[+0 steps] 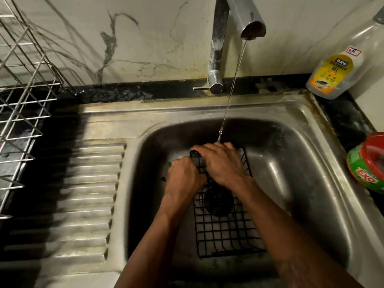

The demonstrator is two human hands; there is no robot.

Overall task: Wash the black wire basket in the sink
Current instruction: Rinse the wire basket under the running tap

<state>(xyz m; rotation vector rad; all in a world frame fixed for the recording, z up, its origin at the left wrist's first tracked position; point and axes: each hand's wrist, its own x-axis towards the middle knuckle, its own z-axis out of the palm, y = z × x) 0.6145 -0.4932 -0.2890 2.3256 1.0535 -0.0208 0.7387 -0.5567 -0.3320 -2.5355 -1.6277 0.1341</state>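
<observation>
Left: steel dish rack [22, 90] on dark counter, marble-pattern wall behind. Ribbed drainboard [83, 194], wet. Sink [301, 142] basin: black wire basket [224, 231] lies on its floor over the drain. Left hand [184, 179] curled at basket's left rim; what it clasps, cannot tell. Right hand [222, 163] grips far rim, fingers curled over the wire. Tap [232, 17] running. Right counter: dishwash gel bottle [336, 71], red-green tub [367, 163].
</observation>
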